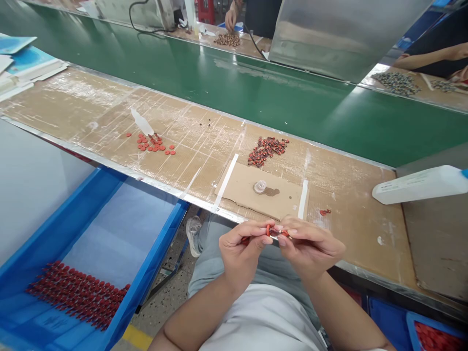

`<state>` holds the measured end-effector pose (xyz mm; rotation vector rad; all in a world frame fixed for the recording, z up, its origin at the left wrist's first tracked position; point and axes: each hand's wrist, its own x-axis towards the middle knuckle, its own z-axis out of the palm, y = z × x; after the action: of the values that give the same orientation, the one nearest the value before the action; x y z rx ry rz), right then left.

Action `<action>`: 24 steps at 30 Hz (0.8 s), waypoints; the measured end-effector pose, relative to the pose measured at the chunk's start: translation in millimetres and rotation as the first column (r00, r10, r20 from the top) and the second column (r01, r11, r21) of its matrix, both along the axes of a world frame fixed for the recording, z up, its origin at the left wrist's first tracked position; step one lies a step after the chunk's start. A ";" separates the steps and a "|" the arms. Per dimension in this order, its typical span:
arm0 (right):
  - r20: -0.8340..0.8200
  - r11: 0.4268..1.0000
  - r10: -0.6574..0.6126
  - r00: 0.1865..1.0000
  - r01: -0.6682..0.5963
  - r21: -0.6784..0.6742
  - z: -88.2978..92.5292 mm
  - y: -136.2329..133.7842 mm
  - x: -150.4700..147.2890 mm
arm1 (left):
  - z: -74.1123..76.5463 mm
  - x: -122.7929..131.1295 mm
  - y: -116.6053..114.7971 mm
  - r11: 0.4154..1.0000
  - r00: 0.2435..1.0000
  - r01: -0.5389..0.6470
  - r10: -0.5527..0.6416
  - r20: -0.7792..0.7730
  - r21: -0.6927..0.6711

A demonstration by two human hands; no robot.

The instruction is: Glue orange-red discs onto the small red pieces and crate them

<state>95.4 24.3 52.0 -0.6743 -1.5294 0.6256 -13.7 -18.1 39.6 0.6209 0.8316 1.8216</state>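
Just over the table's front edge, my left hand pinches a small red disc between thumb and fingers. My right hand is closed on a small red-and-dark part with a shiny tip, held close against the disc. Fingers cover much of both pieces, and I cannot tell whether they are joined. Beyond my hands, a small clear cup stands on a taped cardboard sheet, beside a wet brown stain. Behind the sheet lies a pile of red-and-dark parts. One red piece lies to the right.
Red discs lie scattered at left by a white pointed bag. A blue tray with rows of red pieces sits lower left. A white bottle juts in at right. Past the green belt, other people's hands work among small parts.
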 end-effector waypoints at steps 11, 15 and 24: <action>-0.032 1.000 0.019 0.999 -0.019 0.004 0.3 -1.0 -2.6 | -1.1 -2.9 -0.8 0.998 0.996 0.003 0.003 -0.094 0.058; -0.032 1.000 0.002 0.999 -0.002 -0.006 0.1 -0.8 -1.5 | -4.3 -3.4 1.6 0.992 0.993 0.007 0.008 -0.117 0.126; -0.159 0.975 0.061 0.985 -0.093 -0.202 0.7 -1.3 2.1 | -7.3 2.3 3.0 0.978 0.978 -0.059 0.097 -0.185 0.201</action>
<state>97.5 23.0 52.6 -0.7106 -1.3643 0.8862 -11.4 -15.1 32.4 0.9145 0.8209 1.9514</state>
